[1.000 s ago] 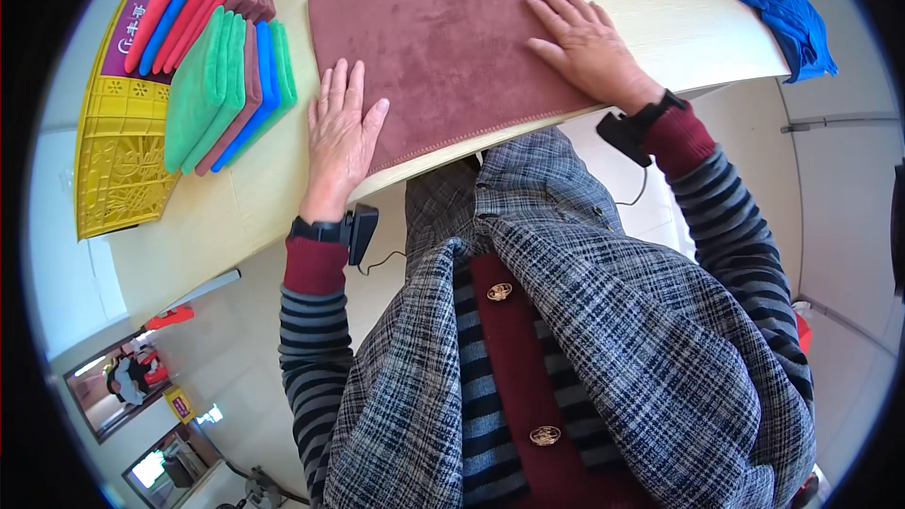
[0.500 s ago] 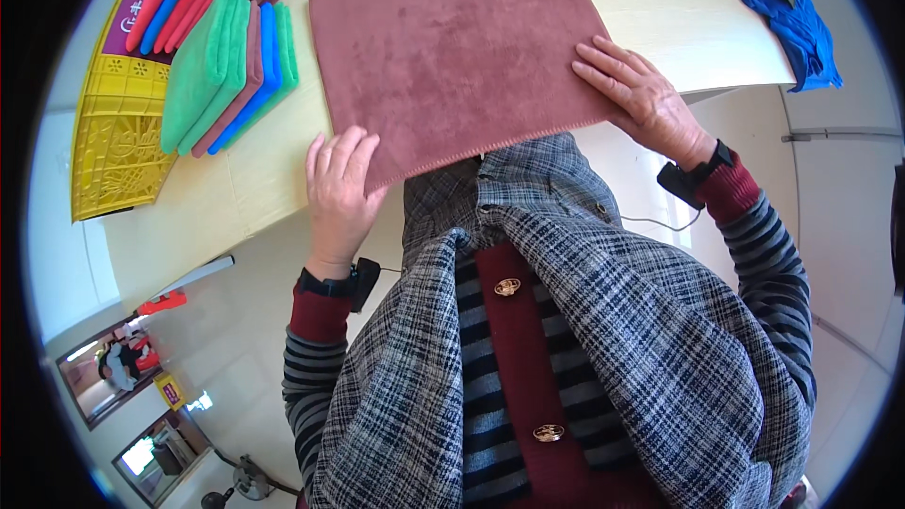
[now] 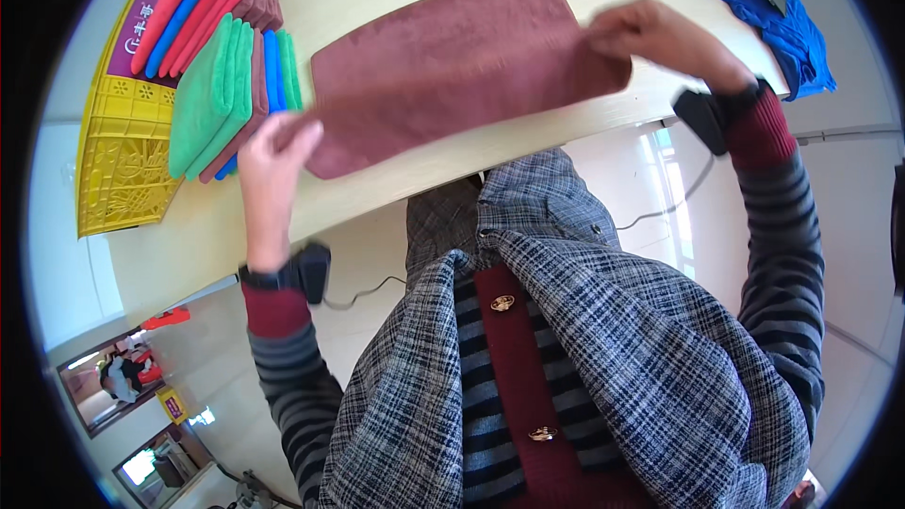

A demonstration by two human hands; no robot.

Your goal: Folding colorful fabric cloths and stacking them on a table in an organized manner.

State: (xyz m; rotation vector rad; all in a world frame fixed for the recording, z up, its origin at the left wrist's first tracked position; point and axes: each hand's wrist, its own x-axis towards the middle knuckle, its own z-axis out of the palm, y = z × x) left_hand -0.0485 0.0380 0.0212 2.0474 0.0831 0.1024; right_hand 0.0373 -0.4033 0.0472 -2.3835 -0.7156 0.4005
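Observation:
A brown towel (image 3: 452, 66) lies on the pale table (image 3: 368, 155), its near part lifted and folding over the far part. My left hand (image 3: 275, 155) pinches the towel's left corner beside the folded stack. At the opposite side my right hand (image 3: 641, 33), slightly blurred, grips the right corner. Both hands hold the raised edge between them, and the lower layer shows beyond it. Left of the towel stand folded green towels (image 3: 212, 99), with brown and blue ones among them. Behind these lean folded red towels (image 3: 198, 24) with a blue one and more brown ones.
A yellow plastic basket (image 3: 123, 170) with a purple label is at the table's left edge. A crumpled blue cloth (image 3: 745, 14) with a small dark object on it hangs over the right table edge. Cables run from the black wrist devices (image 3: 316, 273).
Both hands went from lying on the towel's near corners to gripping them. They lifted the near edge up and away from me, so the flat towel is now partly folded over.

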